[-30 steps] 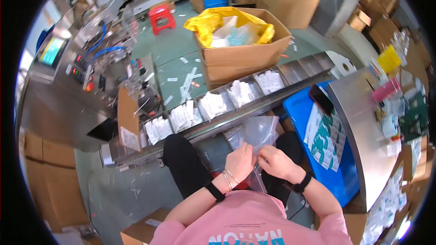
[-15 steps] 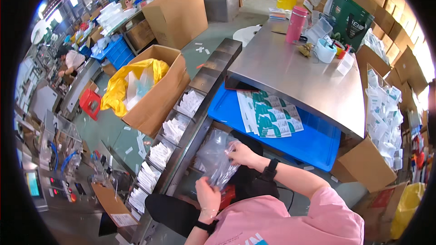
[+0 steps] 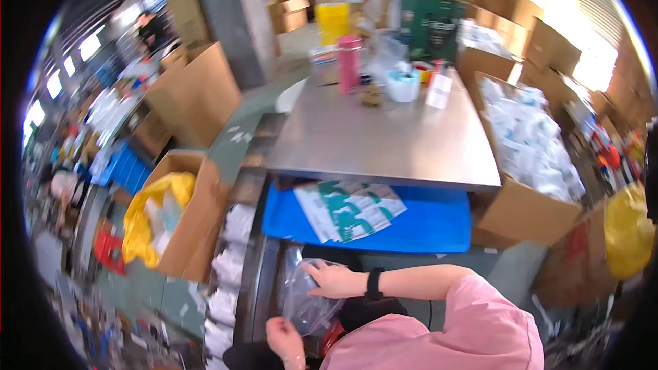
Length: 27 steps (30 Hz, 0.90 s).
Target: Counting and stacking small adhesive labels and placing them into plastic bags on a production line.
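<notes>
Since the earlier frame, both hands and the clear, limp plastic bag [image 3: 301, 308] shift down and left in the view, while the grey metal table [image 3: 384, 151] and the shallow blue plastic tray [image 3: 439, 223] swing toward the middle.

The bag lies right of the long grey metal trough's [image 3: 250, 181] right edge, below the tray's near left corner. The right hand [image 3: 329, 279] rests on its upper part, fingers partly bent, thumb apart from them; blur hides whether any film is pinched. The left hand [image 3: 282, 337] is loosely curled at the bag's lower left edge; I cannot tell whether it grips.

Handling of the bag looks under way, not finished: it is not set down, and no contents can be made out inside. Flat white-and-green printed sheets [image 3: 353, 212] lie near the tray's far edge, left of its middle, untouched by either hand, as are the slim white packets [image 3: 229, 265] along the trough.

Counted: two hands, one bag as far as shows, one tray, one table, one trough with at least four packet heaps. The sheets overlap and the packets blur, so neither can be counted singly.
</notes>
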Each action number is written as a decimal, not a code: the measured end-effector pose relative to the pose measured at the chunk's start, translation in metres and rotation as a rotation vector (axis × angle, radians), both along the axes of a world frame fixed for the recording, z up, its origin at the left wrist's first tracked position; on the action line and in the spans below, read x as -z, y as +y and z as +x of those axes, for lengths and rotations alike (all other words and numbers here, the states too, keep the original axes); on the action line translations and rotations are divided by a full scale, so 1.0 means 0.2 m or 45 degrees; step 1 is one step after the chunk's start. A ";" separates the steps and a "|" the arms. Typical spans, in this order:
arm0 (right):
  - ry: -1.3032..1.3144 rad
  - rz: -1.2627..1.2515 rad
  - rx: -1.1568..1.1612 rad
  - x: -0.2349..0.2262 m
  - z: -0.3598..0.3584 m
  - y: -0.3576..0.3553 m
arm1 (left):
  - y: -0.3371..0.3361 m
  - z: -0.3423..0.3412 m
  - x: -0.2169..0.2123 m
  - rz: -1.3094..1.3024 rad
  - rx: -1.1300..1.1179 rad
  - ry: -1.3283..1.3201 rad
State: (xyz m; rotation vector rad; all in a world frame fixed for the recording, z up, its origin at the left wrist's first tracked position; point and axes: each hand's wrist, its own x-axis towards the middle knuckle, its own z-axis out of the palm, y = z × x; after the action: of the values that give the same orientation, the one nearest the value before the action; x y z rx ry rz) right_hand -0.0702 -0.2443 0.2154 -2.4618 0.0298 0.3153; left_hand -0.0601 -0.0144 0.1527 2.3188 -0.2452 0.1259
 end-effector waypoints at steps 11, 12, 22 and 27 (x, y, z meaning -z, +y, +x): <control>-0.502 -0.189 -0.204 0.00 0.10 0.09 | 0.29 -0.14 -0.30 -0.086 -0.247 0.089; -0.599 -0.291 -0.208 -0.05 0.06 0.06 | 0.22 -0.12 -0.34 0.137 -0.130 -0.037; -0.389 0.115 -0.317 0.07 0.15 0.26 | 0.11 -0.07 -0.21 0.202 0.021 -0.298; -0.312 0.225 0.000 0.15 0.32 0.13 | 0.16 -0.07 -0.27 0.233 -0.020 -0.137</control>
State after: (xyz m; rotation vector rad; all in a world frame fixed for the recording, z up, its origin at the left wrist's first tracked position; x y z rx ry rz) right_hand -0.0063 -0.2190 0.1846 -2.3076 -0.0980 0.0129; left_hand -0.0743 0.0170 0.2076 2.4996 -0.3040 0.2454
